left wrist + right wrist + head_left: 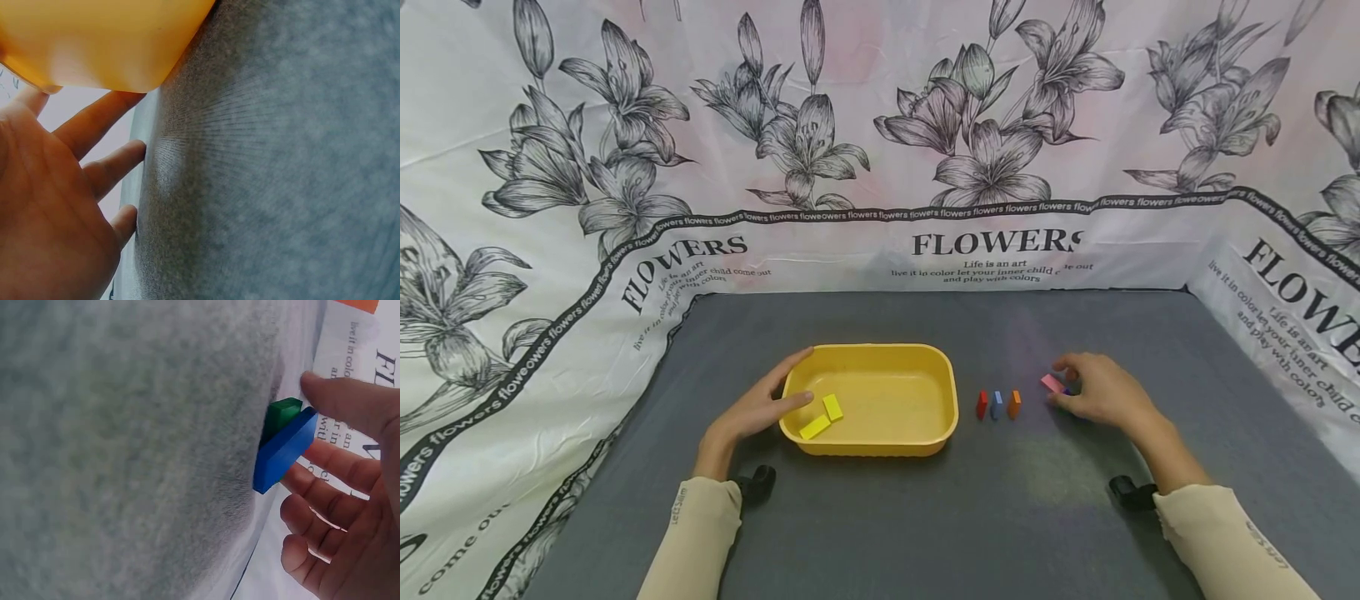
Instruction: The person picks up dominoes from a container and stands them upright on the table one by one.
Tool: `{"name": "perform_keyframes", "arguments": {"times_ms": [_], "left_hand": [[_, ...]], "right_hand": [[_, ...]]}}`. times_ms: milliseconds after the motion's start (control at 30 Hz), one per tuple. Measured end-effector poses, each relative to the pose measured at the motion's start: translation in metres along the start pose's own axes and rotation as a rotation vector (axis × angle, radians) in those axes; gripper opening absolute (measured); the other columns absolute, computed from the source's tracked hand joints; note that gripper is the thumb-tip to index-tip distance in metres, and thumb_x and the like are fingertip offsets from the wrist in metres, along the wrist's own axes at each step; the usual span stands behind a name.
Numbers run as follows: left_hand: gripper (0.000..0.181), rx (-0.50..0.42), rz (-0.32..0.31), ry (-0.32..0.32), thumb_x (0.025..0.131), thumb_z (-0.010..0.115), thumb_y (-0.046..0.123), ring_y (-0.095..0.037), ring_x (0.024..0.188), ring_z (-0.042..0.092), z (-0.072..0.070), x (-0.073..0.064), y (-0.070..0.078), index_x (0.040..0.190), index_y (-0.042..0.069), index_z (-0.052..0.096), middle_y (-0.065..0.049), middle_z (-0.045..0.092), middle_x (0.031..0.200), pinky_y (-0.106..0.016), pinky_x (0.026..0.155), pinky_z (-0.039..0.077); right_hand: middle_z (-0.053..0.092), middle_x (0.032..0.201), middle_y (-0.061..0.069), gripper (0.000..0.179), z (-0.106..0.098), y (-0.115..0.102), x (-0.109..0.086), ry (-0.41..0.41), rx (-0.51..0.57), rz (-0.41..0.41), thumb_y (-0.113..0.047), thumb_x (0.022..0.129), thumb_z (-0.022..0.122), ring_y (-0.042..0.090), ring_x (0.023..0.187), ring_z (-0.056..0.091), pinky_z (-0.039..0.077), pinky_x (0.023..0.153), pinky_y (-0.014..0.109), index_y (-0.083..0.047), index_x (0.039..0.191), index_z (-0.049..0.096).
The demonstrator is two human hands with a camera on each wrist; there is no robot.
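My left hand (767, 402) holds the left rim of a yellow plastic tub (880, 448), thumb over the inside and the other fingers spread along the outside. Two small yellow blocks (832, 407) lie in the tub's left part. To the right, my right hand (1101, 390) is bent around a small group of blocks, thumb and index finger apart. A pink block (1052, 383) shows between these fingers. From the right wrist, a blue block (284, 450) leans by a green block (284, 412), with fingertips behind the blue one and the thumb tip just beyond.
Between the tub and my right hand, a red block (982, 405), a light blue block (997, 406) and an orange block (1015, 405) stand upright in a row. A dark grey cloth (925, 525) covers the table. Flower-printed fabric (850, 250) hangs behind and at the sides.
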State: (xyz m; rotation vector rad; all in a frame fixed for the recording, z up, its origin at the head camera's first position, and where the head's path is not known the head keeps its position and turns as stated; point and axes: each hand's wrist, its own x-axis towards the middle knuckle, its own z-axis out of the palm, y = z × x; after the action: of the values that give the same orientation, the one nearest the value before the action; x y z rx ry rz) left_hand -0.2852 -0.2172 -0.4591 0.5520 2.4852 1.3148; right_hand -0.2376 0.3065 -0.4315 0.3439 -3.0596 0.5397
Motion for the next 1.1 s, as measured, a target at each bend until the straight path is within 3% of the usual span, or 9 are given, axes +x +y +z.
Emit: {"name": "perform_keyframes", "arguments": {"times_ms": [467, 667, 833, 967, 1100], "left_hand": [[0.073, -0.004, -0.018, 0.001, 0.099, 0.063, 0.038, -0.038, 0.155, 0.024, 0.000, 0.001, -0.001, 0.161, 0.039, 0.025, -0.004, 0.020, 0.171, -0.070, 0.121, 0.019], [0.073, -0.006, -0.029, 0.001, 0.099, 0.063, 0.037, -0.038, 0.156, 0.022, 0.000, 0.001, -0.001, 0.161, 0.040, 0.025, -0.004, 0.020, 0.171, -0.071, 0.121, 0.017], [0.072, -0.005, -0.027, 0.002, 0.099, 0.063, 0.038, -0.038, 0.155, 0.024, 0.001, 0.002, -0.001, 0.161, 0.040, 0.025, -0.004, 0.020, 0.171, -0.071, 0.121, 0.018], [0.074, -0.003, -0.023, 0.001, 0.098, 0.064, 0.040, -0.038, 0.155, 0.025, 0.000, 0.001, -0.001, 0.161, 0.040, 0.024, -0.004, 0.021, 0.171, -0.071, 0.121, 0.019], [0.074, -0.003, -0.022, 0.002, 0.099, 0.064, 0.039, -0.038, 0.155, 0.025, 0.000, 0.001, -0.002, 0.161, 0.040, 0.024, -0.005, 0.020, 0.171, -0.071, 0.121, 0.019]], "right_hand": [[0.069, 0.112, 0.027, 0.051, -0.002, 0.017, -0.010, -0.018, 0.004, 0.006, -0.015, 0.082, 0.080, 0.042, 0.101, 0.066, 0.055, 0.083, 0.060, 0.007, 0.124, 0.063], [0.069, 0.107, 0.021, 0.044, -0.001, 0.014, -0.007, 0.013, -0.044, 0.004, -0.018, 0.084, 0.077, 0.036, 0.096, 0.061, 0.052, 0.082, 0.056, 0.004, 0.120, 0.067], [0.069, 0.094, 0.012, 0.037, 0.003, 0.007, 0.000, 0.050, -0.089, -0.033, -0.022, 0.086, 0.076, 0.029, 0.085, 0.058, 0.047, 0.071, 0.048, 0.000, 0.115, 0.073], [0.065, 0.080, 0.003, 0.032, 0.004, 0.002, 0.005, 0.033, -0.104, -0.042, -0.018, 0.086, 0.076, 0.020, 0.071, 0.053, 0.040, 0.058, 0.036, -0.003, 0.114, 0.075], [0.066, 0.077, 0.001, 0.028, 0.005, 0.000, 0.009, 0.000, -0.125, -0.039, -0.015, 0.089, 0.072, 0.014, 0.064, 0.049, 0.035, 0.052, 0.030, -0.004, 0.114, 0.075]]}}
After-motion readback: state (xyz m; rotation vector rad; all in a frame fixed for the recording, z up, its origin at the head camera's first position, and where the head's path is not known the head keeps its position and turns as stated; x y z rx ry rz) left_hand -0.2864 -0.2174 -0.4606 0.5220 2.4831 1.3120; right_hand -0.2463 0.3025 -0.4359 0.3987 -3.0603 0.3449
